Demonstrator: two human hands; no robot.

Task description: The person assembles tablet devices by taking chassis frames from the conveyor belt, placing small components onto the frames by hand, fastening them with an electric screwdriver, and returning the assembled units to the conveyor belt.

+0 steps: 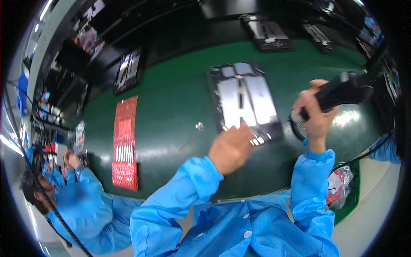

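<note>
My right hand (316,112) is closed around a black gun-shaped handheld tool (344,92); its exact kind is not clear. Beneath that hand, partly covered, is a dark round object with a mesh surface (299,129). A flat black tray-like unit (217,98) lies in front of me, with two long silver plates (261,98) and smaller grey pieces near its far end. My left hand (231,150) is over the unit's near left corner, its fingers smeared by motion, so whether it touches or holds anything is unclear.
Red bubble wrap (125,175) with a row of pale strips lies left on the green table (175,98). Similar black units (267,36) stand along the far side. A co-worker in blue (85,205) sits at left. Plastic-bagged items (341,184) lie at lower right.
</note>
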